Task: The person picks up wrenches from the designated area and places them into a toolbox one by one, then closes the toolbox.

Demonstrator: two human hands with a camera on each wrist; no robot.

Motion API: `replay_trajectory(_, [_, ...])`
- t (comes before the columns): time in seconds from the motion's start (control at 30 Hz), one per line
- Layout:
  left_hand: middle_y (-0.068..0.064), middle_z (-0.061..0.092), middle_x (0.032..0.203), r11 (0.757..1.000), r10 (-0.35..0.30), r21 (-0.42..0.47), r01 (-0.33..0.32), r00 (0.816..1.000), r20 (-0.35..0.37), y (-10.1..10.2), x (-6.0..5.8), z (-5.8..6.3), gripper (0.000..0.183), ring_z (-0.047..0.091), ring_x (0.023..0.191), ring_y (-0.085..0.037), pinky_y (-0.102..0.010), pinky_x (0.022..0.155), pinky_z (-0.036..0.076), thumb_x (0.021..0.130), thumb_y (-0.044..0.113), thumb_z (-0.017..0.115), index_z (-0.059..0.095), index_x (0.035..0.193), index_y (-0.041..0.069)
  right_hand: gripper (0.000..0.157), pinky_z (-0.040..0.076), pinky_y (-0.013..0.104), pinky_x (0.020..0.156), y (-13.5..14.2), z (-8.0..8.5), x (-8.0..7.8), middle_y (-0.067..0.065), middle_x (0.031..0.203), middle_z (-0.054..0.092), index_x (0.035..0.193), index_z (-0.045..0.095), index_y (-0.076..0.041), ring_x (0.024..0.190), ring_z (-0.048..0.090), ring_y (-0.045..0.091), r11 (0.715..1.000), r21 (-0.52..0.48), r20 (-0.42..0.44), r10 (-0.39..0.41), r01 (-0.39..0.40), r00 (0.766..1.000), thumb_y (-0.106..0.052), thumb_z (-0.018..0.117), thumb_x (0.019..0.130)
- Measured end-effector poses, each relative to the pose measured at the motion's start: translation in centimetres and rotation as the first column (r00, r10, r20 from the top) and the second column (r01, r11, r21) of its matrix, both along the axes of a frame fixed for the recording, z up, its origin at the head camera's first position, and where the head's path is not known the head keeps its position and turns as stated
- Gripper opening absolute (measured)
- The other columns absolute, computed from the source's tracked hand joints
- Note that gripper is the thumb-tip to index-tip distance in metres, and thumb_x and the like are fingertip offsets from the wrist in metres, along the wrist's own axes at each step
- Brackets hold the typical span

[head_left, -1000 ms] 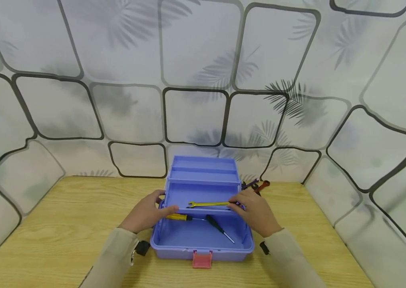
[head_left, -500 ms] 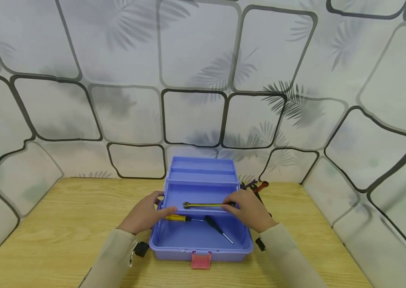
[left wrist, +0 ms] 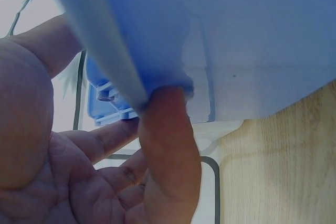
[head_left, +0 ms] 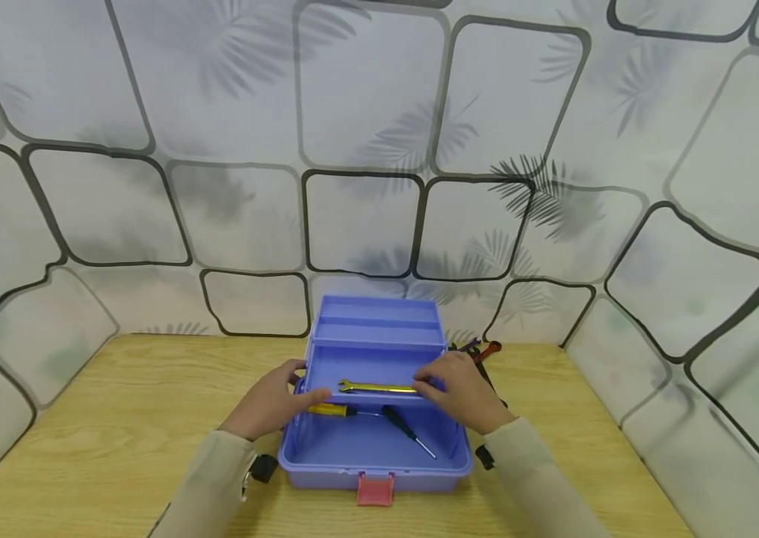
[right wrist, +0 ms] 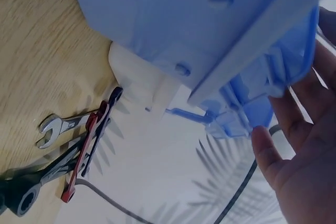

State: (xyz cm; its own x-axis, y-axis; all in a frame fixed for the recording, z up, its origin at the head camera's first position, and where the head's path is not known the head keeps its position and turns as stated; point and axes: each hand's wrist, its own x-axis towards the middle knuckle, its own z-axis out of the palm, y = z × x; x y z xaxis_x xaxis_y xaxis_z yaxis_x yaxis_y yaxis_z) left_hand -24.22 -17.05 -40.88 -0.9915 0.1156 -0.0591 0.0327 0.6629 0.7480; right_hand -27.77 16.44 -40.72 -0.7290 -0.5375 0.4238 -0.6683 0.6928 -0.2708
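Observation:
A blue-purple toolbox (head_left: pixel 379 478) stands raised open on the table, with a tray (head_left: pixel 326 362) above its main compartment. My left hand (head_left: pixel 277 402) grips the left side of the tray, its thumb over the front corner; in the left wrist view a finger (left wrist: pixel 170 150) curls over the blue edge. A yellow wrench (head_left: pixel 376 388) lies along the tray's front. My right hand (head_left: pixel 463 392) pinches the wrench's right end, which the fingers hide. Below, a yellow-handled screwdriver (head_left: pixel 331 409) and a dark-handled screwdriver (head_left: pixel 401 422) lie in the compartment.
Several wrenches lie on the table right of the toolbox, among them a red wrench (right wrist: pixel 84 156) and a silver open-ended wrench (right wrist: pixel 55 129). A pink latch (head_left: pixel 375 491) hangs at the toolbox front. Patterned wall covering (head_left: pixel 252 217) rises behind the wooden table (head_left: pixel 151 418).
My right hand has moved slightly left and down with the yellow wrench, which has shifted left along the tray. The left hand has stayed on the tray's side.

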Motion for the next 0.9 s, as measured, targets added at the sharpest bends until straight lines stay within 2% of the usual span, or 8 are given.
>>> replay_trajectory(0.17, [-0.022,0.063,0.13,1.0,0.002,0.013,-0.002,1.0,0.006,0.1,-0.1,-0.1,0.09,0.067,0.102,-0.029,-0.044,0.073,0.059,0.088,0.057,0.077,0.045,0.153,0.003,0.015,0.054,0.038,0.086,1.3,0.1,0.2,-0.003,0.102,0.074,0.108,0.079,-0.01,0.092,0.066,0.016,0.988,-0.14,0.004,-0.059,0.059,0.998,-0.018,0.075,0.096])
replay_trajectory(0.23, [-0.022,0.063,0.13,1.0,0.002,0.012,-0.002,1.0,0.003,0.1,-0.1,-0.1,0.089,0.067,0.102,-0.029,-0.044,0.073,0.059,0.088,0.057,0.077,0.046,0.153,0.003,0.015,0.055,0.034,0.075,2.2,0.2,0.4,-0.002,0.102,0.073,0.109,0.078,-0.008,0.088,0.065,0.014,0.976,-0.198,-0.015,-0.093,0.088,0.996,-0.016,0.074,0.097])
replay_trajectory(0.3, [-0.022,0.063,0.13,1.0,0.002,0.012,-0.002,1.0,0.004,0.0,-0.1,-0.2,0.09,0.067,0.102,-0.029,-0.044,0.073,0.059,0.088,0.057,0.077,0.045,0.153,0.003,0.013,0.054,0.032,0.072,3.1,0.0,0.5,-0.002,0.101,0.072,0.11,0.077,-0.008,0.087,0.065,0.012,0.961,-0.246,-0.043,-0.141,0.126,0.989,-0.013,0.073,0.098])
replay_trajectory(0.43, [-0.023,0.062,0.131,1.0,0.0,0.014,-0.001,1.0,0.007,-0.2,-0.2,-0.2,0.092,0.067,0.102,-0.029,-0.043,0.072,0.059,0.087,0.059,0.077,0.044,0.154,0.004,0.013,0.056,0.037,0.072,5.0,-0.7,0.4,-0.001,0.102,0.074,0.11,0.076,-0.01,0.087,0.067,0.014,0.925,-0.322,-0.088,-0.24,0.2,0.967,-0.009,0.071,0.099])
replay_trajectory(0.57, [-0.023,0.062,0.132,1.0,0.001,0.008,-0.001,1.0,0.011,-0.3,-0.2,-0.3,0.095,0.066,0.102,-0.029,-0.042,0.07,0.059,0.087,0.06,0.076,0.041,0.156,0.005,0.016,0.057,0.045,0.074,6.6,-0.9,0.4,0.004,0.105,0.075,0.114,0.075,-0.009,0.088,0.068,0.02,0.885,-0.365,-0.058,-0.333,0.291,0.941,-0.009,0.067,0.101])
replay_trajectory(0.67, [-0.021,0.062,0.13,1.0,0.003,0.008,-0.003,1.0,0.011,-0.2,-0.2,-0.2,0.097,0.066,0.098,-0.027,-0.041,0.068,0.058,0.087,0.06,0.076,0.038,0.158,0.005,0.017,0.056,0.046,0.075,7.4,-1.0,0.5,0.008,0.103,0.074,0.114,0.074,-0.006,0.089,0.068,0.023,0.858,-0.363,-0.007,-0.394,0.364,0.919,-0.011,0.063,0.102])
replay_trajectory(0.73, [-0.022,0.062,0.129,1.0,-0.002,0.008,0.002,1.0,0.006,-0.2,-0.2,-0.2,0.097,0.066,0.098,-0.027,-0.041,0.069,0.059,0.088,0.059,0.076,0.038,0.158,0.004,0.018,0.055,0.046,0.076,7.9,-1.1,0.4,0.009,0.104,0.073,0.114,0.074,-0.005,0.091,0.067,0.025,0.846,-0.328,0.037,-0.432,0.419,0.901,-0.013,0.062,0.103])
replay_trajectory(0.9, [-0.025,0.062,0.131,1.0,-0.006,0.004,0.006,1.0,-0.008,-0.1,-0.1,-0.2,0.094,0.066,0.104,-0.031,-0.044,0.073,0.059,0.089,0.058,0.076,0.041,0.156,0.003,0.024,0.056,0.052,0.081,8.9,-1.9,0.2,0.014,0.106,0.072,0.115,0.072,-0.002,0.096,0.068,0.031,0.84,-0.137,0.151,-0.505,0.524,0.85,-0.018,0.062,0.101])
